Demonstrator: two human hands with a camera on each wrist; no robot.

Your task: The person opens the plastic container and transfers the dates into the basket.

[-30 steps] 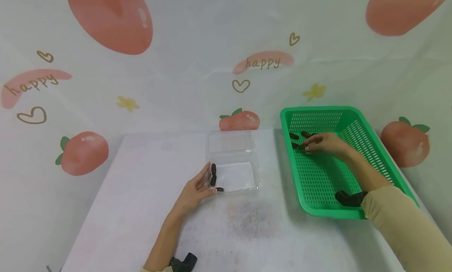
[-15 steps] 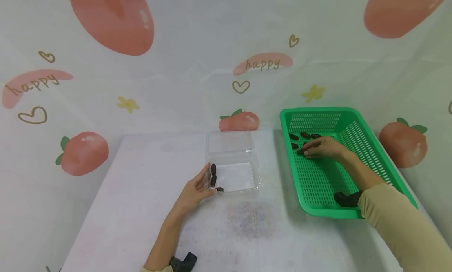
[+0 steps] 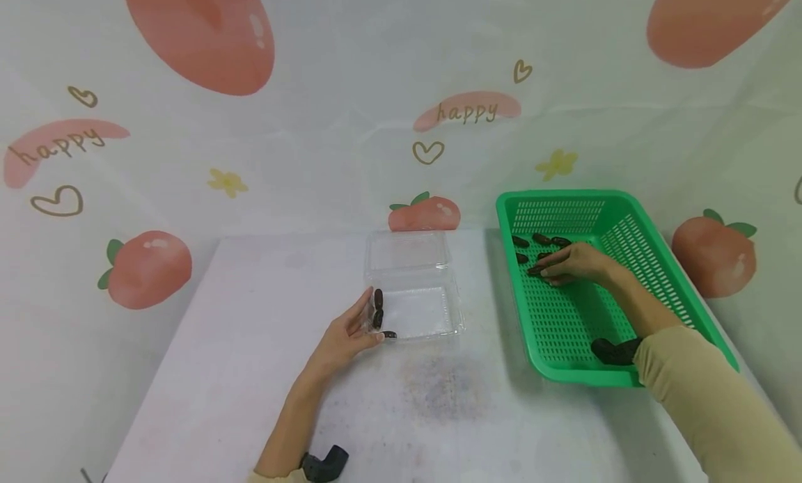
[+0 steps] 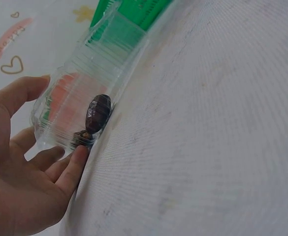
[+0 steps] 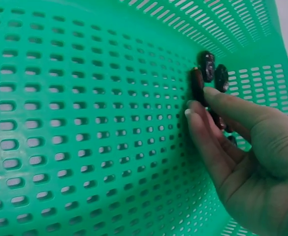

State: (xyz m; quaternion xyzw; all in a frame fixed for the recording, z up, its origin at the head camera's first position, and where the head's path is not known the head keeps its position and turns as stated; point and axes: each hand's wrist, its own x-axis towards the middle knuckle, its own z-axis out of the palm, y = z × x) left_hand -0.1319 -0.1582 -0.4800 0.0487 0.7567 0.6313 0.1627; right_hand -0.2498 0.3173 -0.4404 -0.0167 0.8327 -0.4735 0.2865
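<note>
Reaching into the green basket (image 3: pixel 589 378), my right hand (image 3: pixel 576 264) pinches a dark brown date (image 5: pixel 198 84) between thumb and fingertips. Several more dates, such as this one (image 3: pixel 541 239), lie around it at the basket's far left, some partly hidden by the fingers. My left hand (image 3: pixel 341 340) holds the left side and front left corner of an open clear plastic clamshell box (image 3: pixel 421 312). Inside the box, two dates (image 3: pixel 379 309) stand in line along the left wall. Another date (image 3: pixel 389 335) lies at the front wall beside the left thumb; the left wrist view shows a date (image 4: pixel 98 114) through the plastic.
The box's raised lid (image 3: pixel 407 251) leans toward the patterned wall sheet (image 3: pixel 313 121) behind the white table (image 3: pixel 250 316). The basket's perforated walls surround the right hand. A dark wrist mount (image 3: pixel 324 463) sits on the left forearm, another (image 3: pixel 614 352) on the right.
My right hand has shifted slightly toward me within the basket, uncovering more dates behind it, and its fingers have closed on one date. The left hand and box have stayed put.
</note>
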